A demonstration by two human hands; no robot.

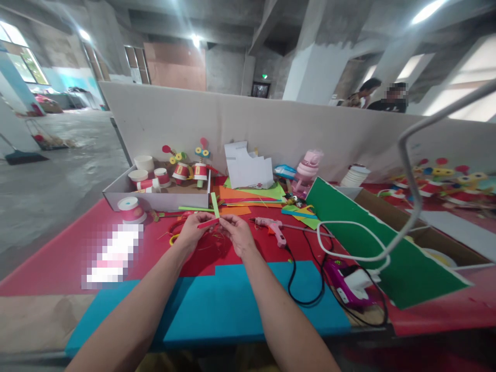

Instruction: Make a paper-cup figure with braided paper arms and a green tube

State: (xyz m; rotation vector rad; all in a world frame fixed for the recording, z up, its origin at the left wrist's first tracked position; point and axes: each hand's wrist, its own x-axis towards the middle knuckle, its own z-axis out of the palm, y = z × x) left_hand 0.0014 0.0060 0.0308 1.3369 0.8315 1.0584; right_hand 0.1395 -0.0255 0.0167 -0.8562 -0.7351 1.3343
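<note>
**Held and placed**
1. Green sheet (387, 258), 3 o'clock of the hands: lies aslant over the rim of an open cardboard box (445, 240), so its face tilts toward the worker.
2. Shallow tray box (155, 200), 11 o'clock: keeps the cup figures (189, 171) upright and together, apart from the loose paper.
3. Left hand (191, 230) and right hand (241, 233): raised just above the table with fingertips facing. Each pinches one end of the red strip, which holds it level and off the surface.
4. Pink glue gun (273, 228), 3 o'clock, just beside the right hand: lies on its side, its cord trailing to 5 o'clock.
5. Red strip (208, 223): spans the gap between the hands.
6. Green strip (215, 204): rises toward 12 o'clock from the red strip. Which fingers grip it cannot be told.

**Surface and room**
7. Concrete hall with pillars and ceiling lights.
8. White partition (271, 124), 12 o'clock: runs along the table's far edge.
9. Red table covering (58, 258), 9 o'clock.
10. Blue sheet (232, 305), 6 o'clock: lies under the forearms.
</note>
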